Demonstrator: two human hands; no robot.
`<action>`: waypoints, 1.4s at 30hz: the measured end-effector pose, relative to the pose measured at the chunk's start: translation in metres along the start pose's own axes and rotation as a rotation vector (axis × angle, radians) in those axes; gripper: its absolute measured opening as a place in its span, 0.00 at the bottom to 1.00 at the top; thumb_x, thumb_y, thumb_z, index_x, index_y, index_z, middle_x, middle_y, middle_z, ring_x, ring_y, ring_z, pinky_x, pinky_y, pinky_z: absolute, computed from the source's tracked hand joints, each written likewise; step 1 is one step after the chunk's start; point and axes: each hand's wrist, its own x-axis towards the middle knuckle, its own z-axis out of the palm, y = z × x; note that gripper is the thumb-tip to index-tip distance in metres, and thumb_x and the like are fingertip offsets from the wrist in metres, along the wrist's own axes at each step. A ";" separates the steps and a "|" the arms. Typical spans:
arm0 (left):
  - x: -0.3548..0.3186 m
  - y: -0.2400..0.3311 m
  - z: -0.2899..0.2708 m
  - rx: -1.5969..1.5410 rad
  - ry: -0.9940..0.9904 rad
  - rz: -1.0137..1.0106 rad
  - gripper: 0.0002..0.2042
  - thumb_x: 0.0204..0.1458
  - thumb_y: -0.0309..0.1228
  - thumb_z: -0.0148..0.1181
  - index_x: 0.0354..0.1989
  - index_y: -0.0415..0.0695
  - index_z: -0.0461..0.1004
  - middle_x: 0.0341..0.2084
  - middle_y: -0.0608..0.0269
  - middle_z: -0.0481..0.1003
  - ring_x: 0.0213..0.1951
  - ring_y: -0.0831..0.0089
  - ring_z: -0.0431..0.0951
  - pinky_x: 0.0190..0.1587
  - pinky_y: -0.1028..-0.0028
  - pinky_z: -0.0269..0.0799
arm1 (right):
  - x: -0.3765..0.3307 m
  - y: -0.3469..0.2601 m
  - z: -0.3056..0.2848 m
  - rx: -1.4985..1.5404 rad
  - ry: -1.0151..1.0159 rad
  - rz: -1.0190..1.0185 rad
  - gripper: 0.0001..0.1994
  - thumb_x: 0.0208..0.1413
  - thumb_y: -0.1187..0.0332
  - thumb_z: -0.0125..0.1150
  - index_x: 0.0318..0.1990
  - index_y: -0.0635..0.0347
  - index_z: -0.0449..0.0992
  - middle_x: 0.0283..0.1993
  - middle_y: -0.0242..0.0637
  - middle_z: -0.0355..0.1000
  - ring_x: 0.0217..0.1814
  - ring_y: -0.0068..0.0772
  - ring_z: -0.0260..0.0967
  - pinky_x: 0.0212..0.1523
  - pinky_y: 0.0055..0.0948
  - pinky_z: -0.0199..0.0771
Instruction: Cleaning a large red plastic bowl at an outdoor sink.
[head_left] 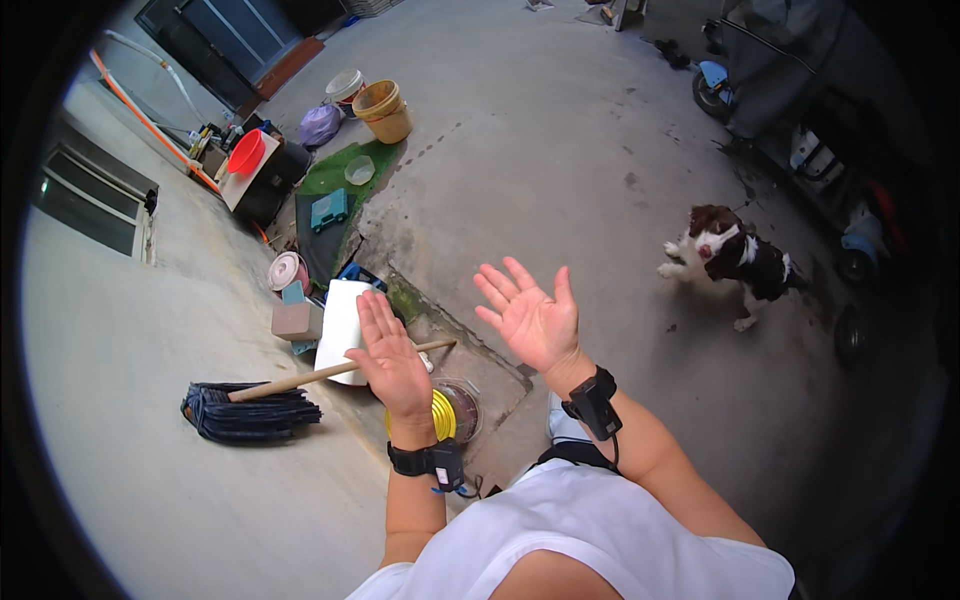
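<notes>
My left hand (388, 352) is raised in front of me, fingers straight and close together, holding nothing. My right hand (530, 316) is lifted beside it with the palm up and fingers spread, also empty. Both wrists carry black strapped devices. Below the left hand lies a mop (250, 405) with a wooden handle and dark strands, leaning at the wall. A brown and white dog (728, 257) stands on the concrete to the right of my right hand, facing me.
Along the wall sit a white board (340, 320), a yellow coil (442, 415), a clear lidded bowl (462, 405), a small box (296, 321), a green mat (340, 170), stacked buckets (384, 108) and a red basin (246, 152). Covered scooters (790, 90) stand at right.
</notes>
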 end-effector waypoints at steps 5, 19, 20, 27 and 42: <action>0.097 -0.039 -0.028 0.816 -0.149 0.145 0.32 0.52 0.55 0.26 0.58 0.44 0.50 0.60 0.56 0.46 0.62 0.61 0.43 0.59 0.60 0.31 | 0.097 0.001 -0.002 -0.082 0.045 0.016 0.44 0.47 0.33 0.25 0.62 0.59 0.31 0.66 0.46 0.30 0.68 0.40 0.27 0.63 0.43 0.19; 0.423 -0.095 -0.126 1.727 -0.279 0.240 0.19 0.52 0.42 0.42 0.50 0.48 0.65 0.56 0.50 0.54 0.59 0.53 0.50 0.56 0.49 0.40 | 0.403 -0.004 -0.028 -1.288 -0.245 0.084 0.50 0.40 0.28 0.16 0.59 0.60 0.19 0.61 0.51 0.48 0.67 0.43 0.33 0.62 0.41 0.21; 0.448 -0.098 -0.137 1.947 -0.124 0.062 0.20 0.51 0.42 0.44 0.50 0.47 0.65 0.57 0.47 0.51 0.60 0.52 0.48 0.56 0.47 0.40 | 0.422 -0.003 -0.025 -1.277 -0.251 0.088 0.50 0.40 0.28 0.16 0.59 0.60 0.19 0.61 0.51 0.48 0.67 0.43 0.33 0.62 0.41 0.21; 0.568 -0.086 -0.153 1.414 -0.025 0.081 0.10 0.49 0.34 0.50 0.38 0.46 0.72 0.39 0.62 0.71 0.48 0.66 0.67 0.57 0.54 0.40 | 0.542 -0.032 -0.036 -1.365 -0.120 0.134 0.50 0.40 0.28 0.15 0.60 0.61 0.21 0.60 0.53 0.49 0.67 0.44 0.34 0.62 0.42 0.22; 0.826 -0.184 -0.164 0.493 0.062 -0.176 0.24 0.53 0.43 0.43 0.55 0.41 0.58 0.57 0.54 0.55 0.60 0.61 0.50 0.55 0.49 0.45 | 0.848 -0.148 -0.042 -1.263 -0.295 0.302 0.49 0.41 0.28 0.16 0.61 0.60 0.26 0.60 0.49 0.51 0.67 0.43 0.36 0.62 0.44 0.21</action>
